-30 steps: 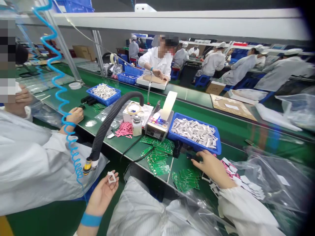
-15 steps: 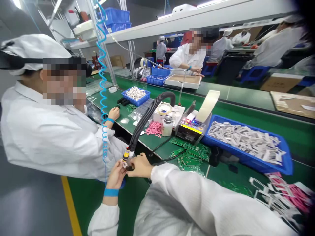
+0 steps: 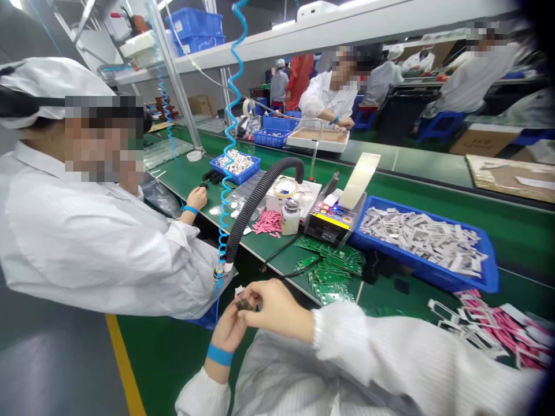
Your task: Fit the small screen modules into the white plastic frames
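Observation:
My left hand (image 3: 231, 328), with a blue band at the wrist, pinches a small white plastic frame (image 3: 240, 291) between thumb and fingers. My right hand (image 3: 280, 309) is closed on a small dark flat piece (image 3: 243, 304) held right against the frame. Whether the two parts are joined I cannot tell, as the fingers cover much of them. Up and to the left of my hands hangs the end of a black corrugated hose (image 3: 236, 245) with a yellow-banded nozzle (image 3: 219, 271), apart from my fingers.
Green circuit boards (image 3: 332, 268) lie on the bench beyond my right hand. Behind them stand a tape dispenser (image 3: 332, 222), a bottle (image 3: 290, 218) and a blue bin of white frames (image 3: 488, 260). Pink strips (image 3: 267, 222) lie nearby. A co-worker (image 3: 99, 242) sits to my left; a coiled blue hose (image 3: 229, 115) hangs down.
Both hands have come away from the hose nozzle, moving right and slightly down with the parts. The coiled blue hose has swung right in view. The dark piece shows more clearly now.

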Available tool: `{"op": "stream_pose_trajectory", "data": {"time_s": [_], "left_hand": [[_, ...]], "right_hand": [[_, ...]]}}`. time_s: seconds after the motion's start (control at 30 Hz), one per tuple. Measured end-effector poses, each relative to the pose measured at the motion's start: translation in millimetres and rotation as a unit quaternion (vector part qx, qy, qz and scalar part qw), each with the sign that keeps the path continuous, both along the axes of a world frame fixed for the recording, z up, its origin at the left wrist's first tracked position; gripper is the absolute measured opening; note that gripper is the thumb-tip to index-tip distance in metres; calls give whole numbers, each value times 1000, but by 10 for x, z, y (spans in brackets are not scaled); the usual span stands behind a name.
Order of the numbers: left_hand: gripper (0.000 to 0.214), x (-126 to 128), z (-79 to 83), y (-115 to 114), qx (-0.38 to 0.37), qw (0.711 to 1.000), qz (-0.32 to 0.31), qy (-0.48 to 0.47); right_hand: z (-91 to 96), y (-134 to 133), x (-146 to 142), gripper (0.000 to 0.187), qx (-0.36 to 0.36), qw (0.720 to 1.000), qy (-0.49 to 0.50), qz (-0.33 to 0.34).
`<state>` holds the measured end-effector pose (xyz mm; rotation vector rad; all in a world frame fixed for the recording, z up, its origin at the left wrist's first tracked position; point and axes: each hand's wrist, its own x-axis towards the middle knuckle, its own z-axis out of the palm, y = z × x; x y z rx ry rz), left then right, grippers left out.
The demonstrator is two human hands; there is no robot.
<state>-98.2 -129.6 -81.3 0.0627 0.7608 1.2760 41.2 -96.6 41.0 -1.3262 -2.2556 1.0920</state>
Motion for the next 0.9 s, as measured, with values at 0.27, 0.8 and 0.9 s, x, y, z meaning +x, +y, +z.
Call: {"op": "stream_pose_trajectory", "data": {"time_s": [0.27, 0.8, 0.9], "left_hand": [[31, 837, 1061, -250, 176, 950, -232, -115], [29, 1644, 1265, -63, 135, 916, -354, -129], [29, 1740, 1272, -45, 112, 917, -354, -147]], "right_hand": [[441, -508, 1104, 31, 347, 929, 20, -125], [285, -685, 1824, 35, 349, 922, 35, -165], [243, -650, 1858, 32, 359, 914, 70, -179]]}}
